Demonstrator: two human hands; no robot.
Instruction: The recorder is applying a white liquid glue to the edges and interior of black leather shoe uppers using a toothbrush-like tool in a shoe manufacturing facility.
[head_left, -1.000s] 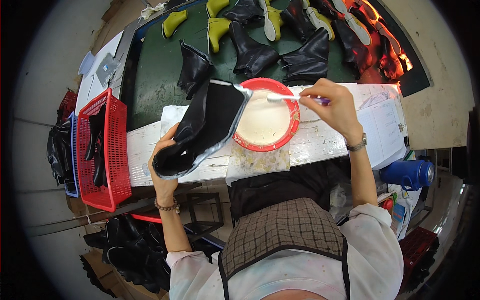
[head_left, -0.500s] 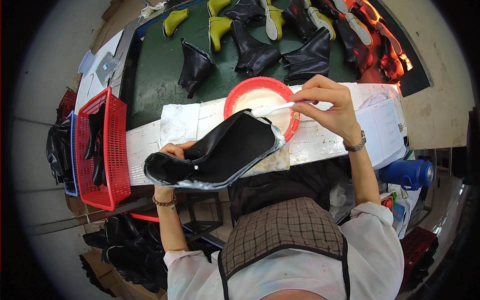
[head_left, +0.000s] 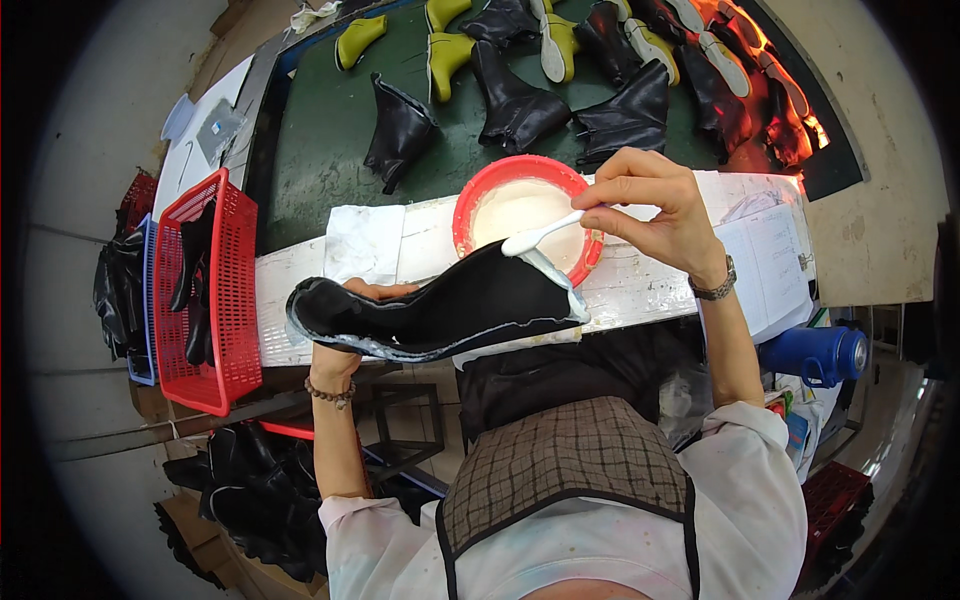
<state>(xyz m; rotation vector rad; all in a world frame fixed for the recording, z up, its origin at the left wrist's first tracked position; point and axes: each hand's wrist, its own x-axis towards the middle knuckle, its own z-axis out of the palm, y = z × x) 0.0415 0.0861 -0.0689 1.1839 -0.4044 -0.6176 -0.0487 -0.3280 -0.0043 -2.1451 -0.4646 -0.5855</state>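
Observation:
A black boot upper [head_left: 440, 312] with a whitish edge hangs in front of me, its dark inside facing up. My left hand [head_left: 336, 360] is closed round its left part, some fingers hidden beneath it. Between thumb and fingers, my right hand [head_left: 655, 208] pinches a slim white brush [head_left: 552, 230]. The brush's head touches the upper's top right corner, where the edge is coated white. Just behind the upper stands a red bowl [head_left: 463, 215] of creamy white paste [head_left: 512, 208], partly covered by the brush and right hand.
On the green conveyor [head_left: 320, 140] lie several black boot uppers and yellow-green shoe lasts [head_left: 449, 62]; a heater glows at the far right. A red basket [head_left: 240, 290] stands left. Papers [head_left: 757, 250] and a blue jug [head_left: 812, 352] are at the right.
The upper has tilted and its right end sits lower, showing less of its inside. The brush has shifted slightly down along the right edge, where more white coating shows.

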